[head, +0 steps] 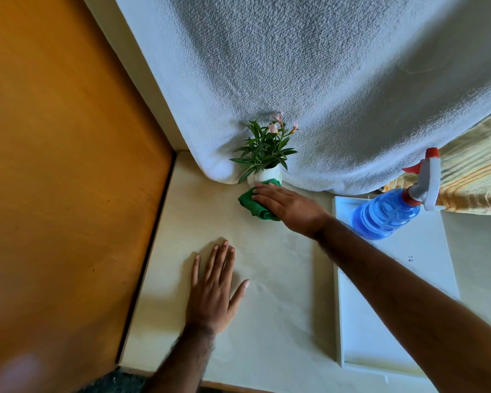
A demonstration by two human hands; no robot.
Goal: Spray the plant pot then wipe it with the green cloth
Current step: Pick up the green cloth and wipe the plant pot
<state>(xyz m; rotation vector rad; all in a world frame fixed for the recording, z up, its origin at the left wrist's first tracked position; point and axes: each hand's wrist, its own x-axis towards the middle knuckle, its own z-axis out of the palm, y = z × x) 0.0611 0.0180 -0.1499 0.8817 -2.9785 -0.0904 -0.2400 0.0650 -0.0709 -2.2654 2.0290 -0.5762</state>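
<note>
A small white plant pot (pixel 267 175) with green leaves and pink flowers stands at the back of the cream table, against a hanging white fabric. The green cloth (pixel 251 202) is bunched at the pot's base and front. My right hand (pixel 288 207) lies on the cloth, fingers pressing it toward the pot. My left hand (pixel 214 287) rests flat on the table nearer to me, fingers spread, holding nothing. A blue spray bottle (pixel 386 214) with a white and red trigger head stands at the right on a white tray.
The white tray (pixel 425 251) covers the table's right side. White textured fabric (pixel 323 80) hangs behind the pot. An orange-brown wooden panel (pixel 63 165) borders the table on the left. Striped yellow cloth (pixel 476 177) shows at the far right.
</note>
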